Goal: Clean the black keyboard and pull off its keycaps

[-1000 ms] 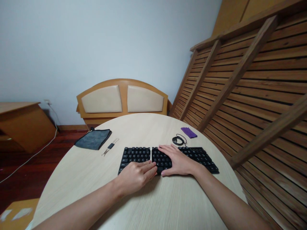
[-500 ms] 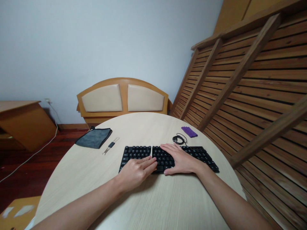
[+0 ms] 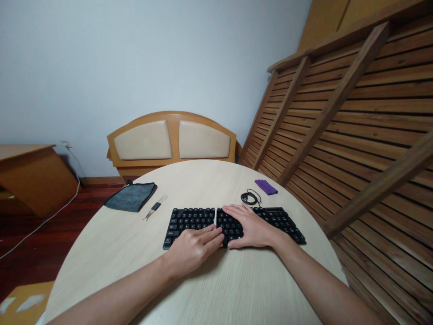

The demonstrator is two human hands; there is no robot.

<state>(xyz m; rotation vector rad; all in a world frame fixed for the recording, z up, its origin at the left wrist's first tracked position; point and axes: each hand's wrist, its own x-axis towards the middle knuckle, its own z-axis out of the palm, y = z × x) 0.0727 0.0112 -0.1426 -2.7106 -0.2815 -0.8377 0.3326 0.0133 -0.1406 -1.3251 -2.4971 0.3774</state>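
Your right grip (image 3: pixel 252 228) lies spread open on the keyboard (image 3: pixel 230 226); your left grip (image 3: pixel 194 246) rests with fingers together over it, whether pinching anything I cannot tell. Mid-bench (image 3: pixel 237 284), its long axis runs left to right, cable (image 3: pixel 249 197) toward the far edge.

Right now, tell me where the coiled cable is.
In the head view, the coiled cable lies on the table right of centre, just beyond the keyboard, left of the purple cloth.
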